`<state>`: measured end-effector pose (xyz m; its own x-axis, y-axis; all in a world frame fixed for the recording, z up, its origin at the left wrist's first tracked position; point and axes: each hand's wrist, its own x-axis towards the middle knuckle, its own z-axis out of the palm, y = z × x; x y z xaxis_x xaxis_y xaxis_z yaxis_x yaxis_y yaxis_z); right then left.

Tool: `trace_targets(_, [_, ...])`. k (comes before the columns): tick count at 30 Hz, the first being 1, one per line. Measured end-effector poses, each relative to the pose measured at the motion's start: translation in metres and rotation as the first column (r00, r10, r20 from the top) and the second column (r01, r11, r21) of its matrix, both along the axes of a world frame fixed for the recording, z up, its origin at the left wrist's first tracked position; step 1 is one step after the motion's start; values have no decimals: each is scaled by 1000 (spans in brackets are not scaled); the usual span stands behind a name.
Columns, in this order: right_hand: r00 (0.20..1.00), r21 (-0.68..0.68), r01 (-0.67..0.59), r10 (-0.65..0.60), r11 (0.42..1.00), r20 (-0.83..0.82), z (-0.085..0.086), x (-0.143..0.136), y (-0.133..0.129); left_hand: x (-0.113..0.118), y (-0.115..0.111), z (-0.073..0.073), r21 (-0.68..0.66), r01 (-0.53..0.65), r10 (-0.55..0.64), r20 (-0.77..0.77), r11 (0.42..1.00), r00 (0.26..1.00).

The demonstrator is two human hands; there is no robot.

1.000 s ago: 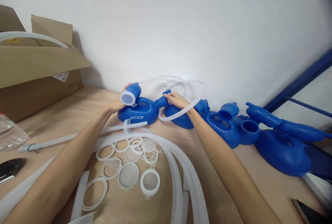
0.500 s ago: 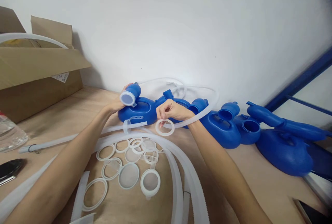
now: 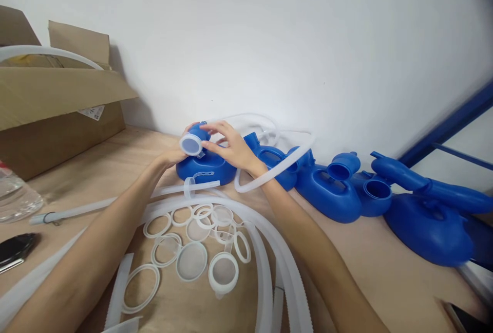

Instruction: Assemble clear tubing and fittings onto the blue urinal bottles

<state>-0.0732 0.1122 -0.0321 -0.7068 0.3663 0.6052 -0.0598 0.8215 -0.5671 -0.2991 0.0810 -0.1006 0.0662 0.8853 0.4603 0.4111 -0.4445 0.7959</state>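
My left hand (image 3: 175,156) is closed round the neck of a blue plastic urinal bottle (image 3: 206,169), its fingers mostly hidden behind it. A translucent white lid (image 3: 191,145) covers the mouth, which faces me. From the right, my right hand (image 3: 231,146) reaches over the bottle with fingers apart. Its thumb is at the lid's edge and its forefinger at the neck. A white ring (image 3: 242,247) lies tilted beside the other rings. Nearer me are a white lid with a tab (image 3: 223,271) and another round lid (image 3: 191,261).
Several blue bottles (image 3: 327,194) line the right side. Clear hose (image 3: 277,251) curves across the table and over my right forearm. A cardboard box (image 3: 57,132), a plastic water bottle (image 3: 17,197) and a black object (image 3: 17,251) stand left. A dark phone-like object (image 3: 468,317) lies lower right.
My right hand has let go of the white ring, which now lies by the other rings. That hand has moved left to the bottle's neck. My left hand keeps its hold.
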Motion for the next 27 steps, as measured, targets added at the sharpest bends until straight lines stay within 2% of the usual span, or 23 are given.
trace_targets(2, [992,199,99,-112,975,56,5,-17,3,-3,2,-4,9,-2,2,4,1000,1000])
trace_targets(4, [966,352,125,-195,928,171,9,-32,3,-6,4,-7,13,4,-4,-4,1000,1000])
trace_targets(7, [940,454,91,-227,886,255,9,-48,-2,-10,6,-9,25,24,-24,-27,999,999])
trace_targets(12, [984,333,13,-71,943,161,-11,-52,-6,-10,7,-8,100,38,-33,-48,994,998])
trace_targets(15, [993,255,27,-55,967,101,-25,-49,-5,-7,7,-8,120,40,-34,-49,992,998])
trace_targets(17, [998,154,15,-23,988,53,-30,-46,-4,-6,7,-9,122,35,-28,-54,992,998])
trace_targets(21, [999,-19,-39,38,999,-21,-34,-43,-4,-8,11,-11,123,18,-10,-69,992,998])
trace_targets(27, [996,-67,-78,75,995,-56,-38,-39,-1,-11,13,-13,119,5,2,-58,993,998])
